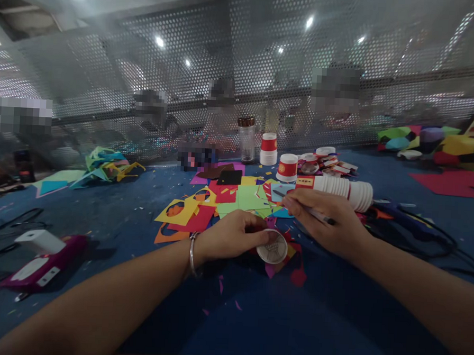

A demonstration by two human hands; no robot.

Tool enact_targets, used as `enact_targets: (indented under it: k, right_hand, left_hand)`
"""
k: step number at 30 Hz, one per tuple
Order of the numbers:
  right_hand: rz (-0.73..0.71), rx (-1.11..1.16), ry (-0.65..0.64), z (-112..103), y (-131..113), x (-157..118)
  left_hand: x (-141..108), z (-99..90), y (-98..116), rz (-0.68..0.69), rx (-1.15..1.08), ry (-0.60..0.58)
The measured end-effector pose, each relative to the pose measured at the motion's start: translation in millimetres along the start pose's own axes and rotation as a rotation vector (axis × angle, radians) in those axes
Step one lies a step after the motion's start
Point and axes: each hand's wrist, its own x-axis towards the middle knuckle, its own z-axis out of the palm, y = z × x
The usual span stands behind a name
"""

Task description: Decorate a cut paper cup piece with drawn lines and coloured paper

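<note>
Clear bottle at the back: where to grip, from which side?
I'd wrap the clear bottle around its midsection, below the dark lid, coming from the front: it stands upright with near-straight sides, and nested cups crowd its right. Both hands look occupied: left hand on a paper cup, right hand on a pen-like tool.

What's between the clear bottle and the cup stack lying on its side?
In the head view: a back red-and-white cup stack beside the bottle, then a front red-and-white cup.
</note>
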Motion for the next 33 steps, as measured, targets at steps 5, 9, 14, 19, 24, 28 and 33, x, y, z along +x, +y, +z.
enact_targets:
  k: [5,9,14,19,24,28,33]
  right_hand:
    - [0.06,0.007,-0.03,0.3,0.7,0.7]
    - [0.071,0.009,-0.031,1.7,1.6,1.0]
    - [0.07,-0.017,-0.053,1.4,2.8,1.9]
    - [0.074,-0.008,-0.074,3.0,4.6,1.3]
    - [0.1,0.012,-0.087,5.4,5.0,0.9]
    - [0.116,0.03,-0.116,5.2,2.6,1.6]
    - [0.138,0.064,-0.158,4.3,-1.5,2.6]
  left_hand:
    - [1.3,1.6,-0.2,-0.033,-0.199,0.048]
    - [1.6,3.2,1.9,-0.038,-0.356,0.084]
    - [2.1,4.8,1.4,-0.067,-0.406,0.161]
    - [2.9,5.6,0.6,-0.079,-0.418,0.198]
    - [3.6,6.2,0.4,-0.074,-0.411,0.205]
    - [3.3,6.4,-0.3,-0.06,-0.401,0.206]
    - [2.2,6.7,0.1,-0.038,-0.389,0.198]
